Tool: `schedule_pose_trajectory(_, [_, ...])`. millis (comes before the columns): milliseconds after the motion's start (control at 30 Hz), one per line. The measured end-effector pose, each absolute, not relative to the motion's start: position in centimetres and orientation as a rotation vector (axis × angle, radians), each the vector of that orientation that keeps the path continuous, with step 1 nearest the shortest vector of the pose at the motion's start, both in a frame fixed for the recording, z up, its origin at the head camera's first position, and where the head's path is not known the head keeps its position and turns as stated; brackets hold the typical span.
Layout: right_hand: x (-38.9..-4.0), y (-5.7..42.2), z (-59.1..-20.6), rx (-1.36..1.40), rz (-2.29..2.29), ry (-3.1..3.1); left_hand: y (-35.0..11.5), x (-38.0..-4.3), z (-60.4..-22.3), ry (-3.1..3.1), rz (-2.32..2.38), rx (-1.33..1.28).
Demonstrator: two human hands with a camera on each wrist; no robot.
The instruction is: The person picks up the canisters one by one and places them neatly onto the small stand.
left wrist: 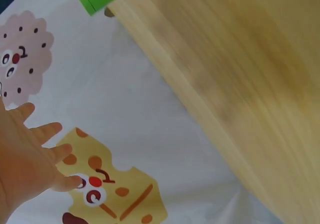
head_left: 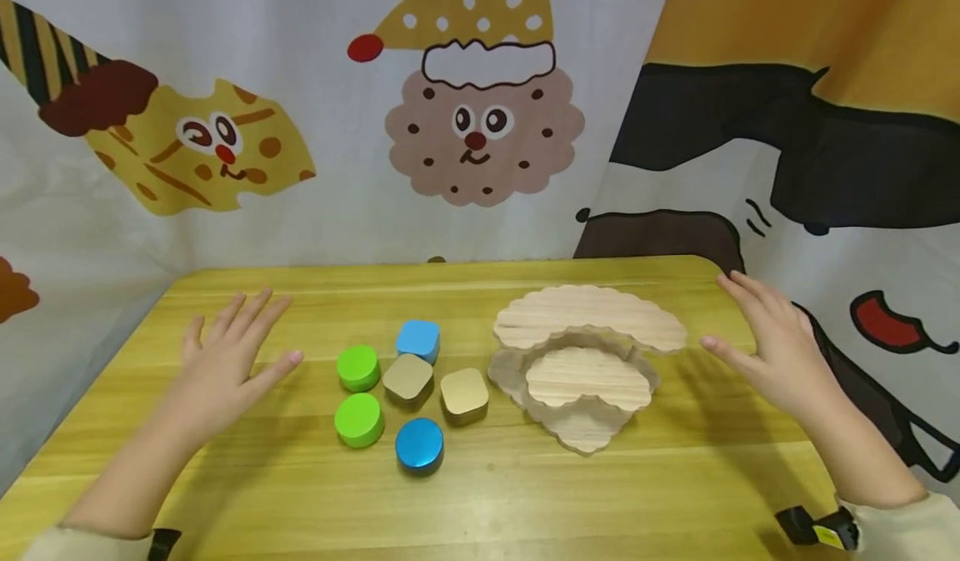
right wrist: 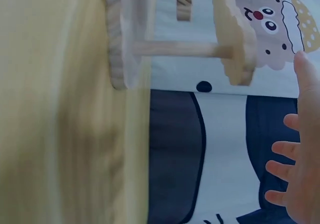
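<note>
My left hand (head_left: 225, 371) hovers over the left side of the table, fingers spread, holding nothing. Over the right edge, my right hand (head_left: 783, 353) is likewise spread and bare. Between them, nearer the left hand, stand two green round tins (head_left: 358, 368), a light-blue rounded-square tin (head_left: 418, 340), two gold rounded-square tins (head_left: 464, 393) and a shiny blue round tin (head_left: 420, 444). Closest to the right hand is a pale wooden tiered stand (head_left: 592, 315) with scalloped edges. In the right wrist view, a wooden post (right wrist: 182, 49) joins its tiers.
The yellow wood-grain table (head_left: 510, 503) has rounded far corners. Behind it hangs a white curtain (head_left: 337, 211) with cartoon food prints, close to the table's back edge. Dark straps (head_left: 817, 529) sit at the wrists by light sleeves.
</note>
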State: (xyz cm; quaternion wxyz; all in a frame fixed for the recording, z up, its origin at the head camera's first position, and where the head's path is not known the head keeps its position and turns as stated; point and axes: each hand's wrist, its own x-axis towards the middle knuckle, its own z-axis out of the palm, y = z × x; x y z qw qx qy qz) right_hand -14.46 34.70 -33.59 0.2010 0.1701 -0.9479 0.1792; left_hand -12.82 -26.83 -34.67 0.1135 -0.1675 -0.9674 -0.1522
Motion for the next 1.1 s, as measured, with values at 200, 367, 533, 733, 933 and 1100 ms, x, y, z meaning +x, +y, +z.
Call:
schedule_pose_trajectory(200, [-14.0, 33.8, -34.9, 0.496, 0.556, -2.589, -25.5, -12.7, -35.4, -2.753, -0.563, -0.547])
schedule_pose_trajectory(367, [-13.8, 33.2, -35.6, 0.495, 0.665, -2.559, -24.8, -12.6, -36.2, -2.686, -0.679, -0.567])
schedule_pose_trajectory(533, [-13.7, 32.8, -36.3, 0.488, 0.767, -2.534, -24.6, -12.8, -36.7, -2.676, -0.819, -0.557])
schedule_pose_trajectory(733, [-13.6, 32.4, -37.5, 0.485, 0.837, -2.504, -24.4, -14.0, -37.5, -2.712, -1.050, -0.594])
schedule_pose_trajectory(933, [-13.7, 31.9, -38.1, 0.476, 0.888, -2.500, -24.9, -15.0, -38.5, -2.855, -1.241, -0.601])
schedule_pose_trajectory(1100, [-13.8, 31.6, -38.5, 0.478, 0.907, -2.489, -25.4, -15.8, -39.6, -2.924, -1.336, -0.626])
